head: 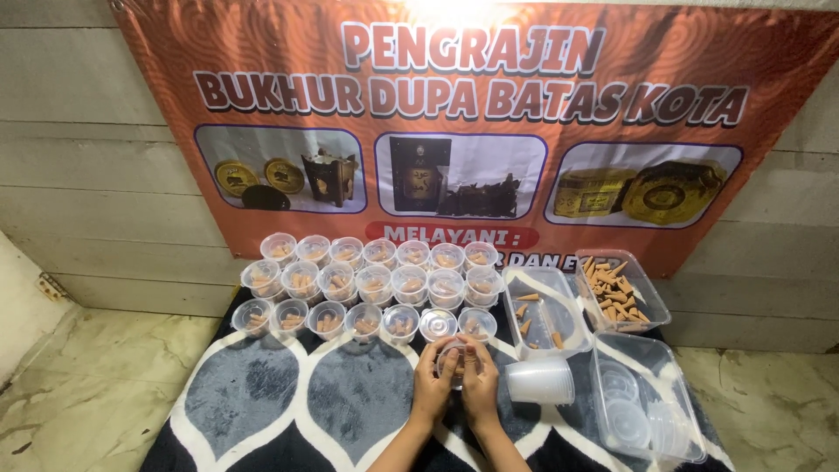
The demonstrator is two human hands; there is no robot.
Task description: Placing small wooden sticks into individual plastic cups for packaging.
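Both hands meet at the middle of the patterned mat (262, 393): the left hand (434, 385) and right hand (480, 383) cup one small clear cup (454, 354) between them, fingers (447, 360) curled narrow around it from either side, presumably to steady it. The cup seems to stand upright, its axis vertical, mouth upward, though the fingers hide much of it. Just beyond the fingers stand rows of filled cups (376, 284). Right of them lie a stack of empty cups (540, 382), on its side, and a tray of brown cones (619, 293).
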